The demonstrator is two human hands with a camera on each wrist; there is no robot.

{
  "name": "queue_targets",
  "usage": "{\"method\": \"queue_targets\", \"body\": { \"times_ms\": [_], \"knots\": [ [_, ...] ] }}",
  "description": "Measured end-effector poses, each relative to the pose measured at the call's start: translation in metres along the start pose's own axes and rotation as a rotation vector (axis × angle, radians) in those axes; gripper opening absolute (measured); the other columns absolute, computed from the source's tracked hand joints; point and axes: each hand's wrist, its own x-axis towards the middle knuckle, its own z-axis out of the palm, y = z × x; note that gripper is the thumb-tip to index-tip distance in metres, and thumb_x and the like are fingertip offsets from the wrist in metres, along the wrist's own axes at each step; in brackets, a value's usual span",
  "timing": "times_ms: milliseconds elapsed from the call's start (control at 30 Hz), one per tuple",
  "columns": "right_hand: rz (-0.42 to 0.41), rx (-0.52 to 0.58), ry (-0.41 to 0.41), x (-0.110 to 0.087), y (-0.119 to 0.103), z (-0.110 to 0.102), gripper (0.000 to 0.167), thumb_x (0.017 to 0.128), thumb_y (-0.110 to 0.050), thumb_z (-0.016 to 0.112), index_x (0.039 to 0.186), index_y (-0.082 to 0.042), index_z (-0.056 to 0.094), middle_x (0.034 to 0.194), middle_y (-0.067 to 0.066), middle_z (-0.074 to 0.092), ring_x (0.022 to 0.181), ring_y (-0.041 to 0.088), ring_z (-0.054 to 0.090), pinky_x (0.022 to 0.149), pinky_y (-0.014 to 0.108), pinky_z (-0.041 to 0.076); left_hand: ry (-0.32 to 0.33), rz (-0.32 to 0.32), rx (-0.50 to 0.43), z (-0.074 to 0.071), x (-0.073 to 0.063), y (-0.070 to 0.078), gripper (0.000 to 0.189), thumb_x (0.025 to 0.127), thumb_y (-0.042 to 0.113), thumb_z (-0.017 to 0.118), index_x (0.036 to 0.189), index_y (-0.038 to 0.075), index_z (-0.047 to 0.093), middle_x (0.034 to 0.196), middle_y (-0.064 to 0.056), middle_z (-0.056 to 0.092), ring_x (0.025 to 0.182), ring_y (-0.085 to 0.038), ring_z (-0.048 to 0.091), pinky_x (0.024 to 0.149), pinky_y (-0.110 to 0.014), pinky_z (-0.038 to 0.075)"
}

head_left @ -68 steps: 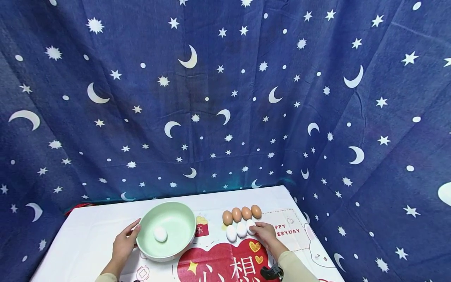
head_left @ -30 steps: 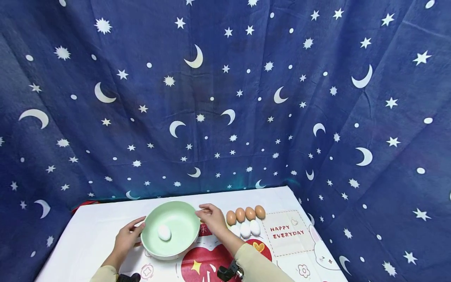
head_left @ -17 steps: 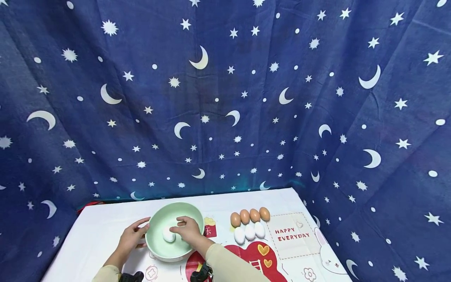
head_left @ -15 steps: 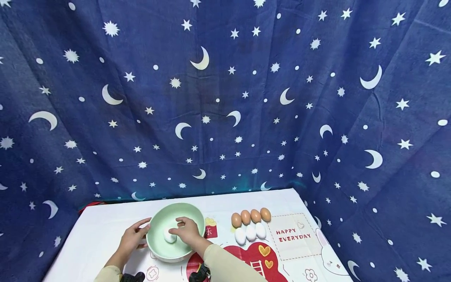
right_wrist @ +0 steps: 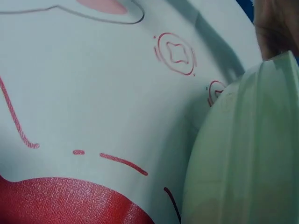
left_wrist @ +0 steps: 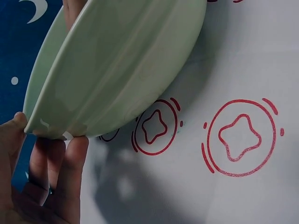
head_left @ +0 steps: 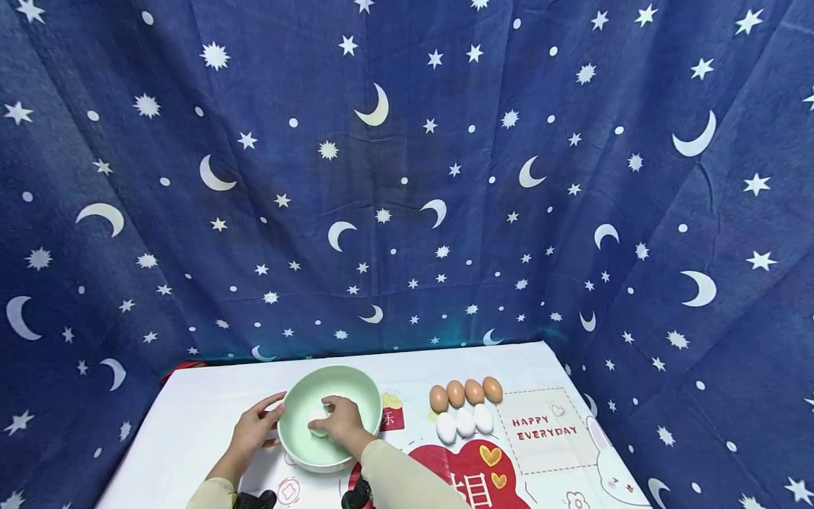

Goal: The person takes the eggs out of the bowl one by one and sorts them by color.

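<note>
A pale green round bowl point(head_left: 359, 399) rests on the table toward the left in the head view. My left hand point(head_left: 256, 427) grips its left rim; the left wrist view has the thumb point(left_wrist: 14, 128) at the edge and the fingers point(left_wrist: 72, 158) against the outer wall. Inside the bowl, my right hand point(head_left: 343, 423) holds a white egg point(head_left: 318, 428) between thumb and fingers, partly covering it. From the right wrist, only the bowl's outer wall point(right_wrist: 233, 158) and the left hand point(right_wrist: 276, 28) show; the bowl hides the egg.
Right of the bowl, a row of several brown eggs point(head_left: 455, 393) lies behind three white eggs point(head_left: 465, 423). The white tablecloth point(head_left: 222, 385) carries red printed designs. A dark blue curtain point(head_left: 407, 198) with moons and stars closes off the back and right sides.
My right hand has moved left from the white eggs into the bowl and taken hold of the white egg there. My left hand stays at the bowl's rim. The head view has shifted slightly.
</note>
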Motion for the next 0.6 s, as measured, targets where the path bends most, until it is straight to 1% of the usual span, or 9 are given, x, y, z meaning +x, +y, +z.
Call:
{"method": "queue_targets", "body": {
  "times_ms": [133,267,400,600],
  "knots": [
    [0.001,-0.022,-0.004,0.0028,0.0027,0.0030,0.046,0.070,-0.025,0.090,0.108,-0.007,0.073,0.088,0.001,0.067,0.079,0.009,0.058,0.074,0.023,0.053,-0.002,-0.009,-0.008,0.0003,-0.0007,0.0028,0.051,0.099,0.028,0.060,0.142,0.005,0.049,0.095,-0.012,0.057,0.076,-0.012,0.065,0.063,-0.032,0.063],
    [0.014,-0.007,-0.011,0.0027,0.0026,0.0011,0.042,0.070,-0.024,0.090,0.105,-0.006,0.074,0.084,-0.001,0.064,0.075,0.007,0.053,0.069,0.022,0.050,-0.005,-0.001,-0.011,0.0003,-0.0016,0.0056,0.050,0.099,0.028,0.060,0.142,0.005,0.049,0.096,-0.012,0.057,0.077,-0.012,0.066,0.063,-0.032,0.063],
    [0.029,0.000,-0.025,0.0014,0.0019,-0.0007,0.042,0.071,-0.024,0.089,0.106,-0.006,0.074,0.085,-0.001,0.063,0.076,0.007,0.052,0.070,0.023,0.050,-0.008,0.011,-0.014,0.0002,-0.0030,0.0055,0.048,0.100,0.025,0.059,0.142,0.004,0.049,0.095,-0.012,0.056,0.078,-0.012,0.067,0.062,-0.031,0.063],
    [0.065,0.015,-0.039,-0.0003,0.0006,-0.0032,0.041,0.072,-0.025,0.088,0.106,-0.006,0.074,0.085,-0.002,0.061,0.077,0.008,0.052,0.072,0.024,0.051,-0.010,0.002,-0.020,0.0007,-0.0037,0.0047,0.049,0.100,0.026,0.059,0.142,0.004,0.049,0.094,-0.011,0.056,0.076,-0.011,0.066,0.061,-0.031,0.063]
  ]
}}
